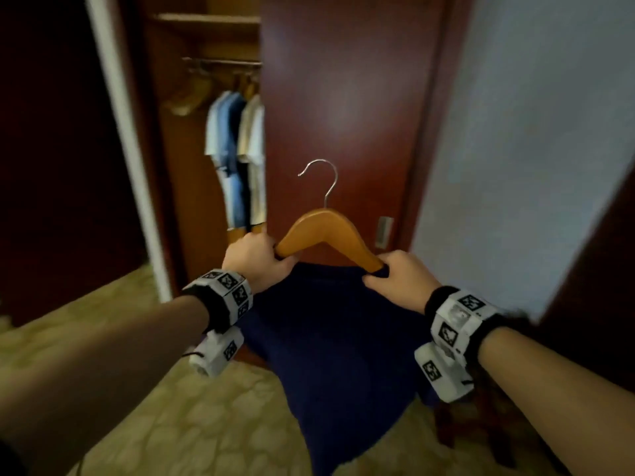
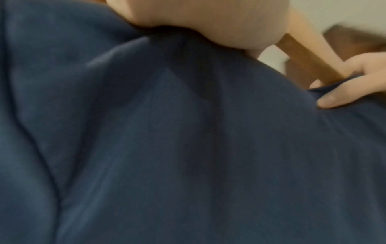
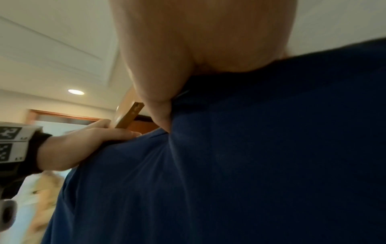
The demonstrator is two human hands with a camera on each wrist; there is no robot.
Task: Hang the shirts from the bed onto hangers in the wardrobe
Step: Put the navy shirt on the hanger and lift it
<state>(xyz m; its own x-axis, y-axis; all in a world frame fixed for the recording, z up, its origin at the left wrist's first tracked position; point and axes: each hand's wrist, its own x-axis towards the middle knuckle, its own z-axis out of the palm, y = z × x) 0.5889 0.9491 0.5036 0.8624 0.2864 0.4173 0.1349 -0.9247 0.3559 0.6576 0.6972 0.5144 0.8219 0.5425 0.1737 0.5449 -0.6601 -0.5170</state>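
Before the wardrobe [image 1: 206, 97], both hands [image 1: 256, 259] [image 1: 395, 273] grip hanger [image 1: 326, 231] and unlabelled navy shirt [image 1: 336, 355].

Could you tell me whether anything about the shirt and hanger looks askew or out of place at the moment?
Nothing looks damaged. The navy shirt is only partly on the wooden hanger: the hanger's middle stands bare above the fabric while the left hand and right hand grip cloth at each end. The hanger tilts slightly down to the right.
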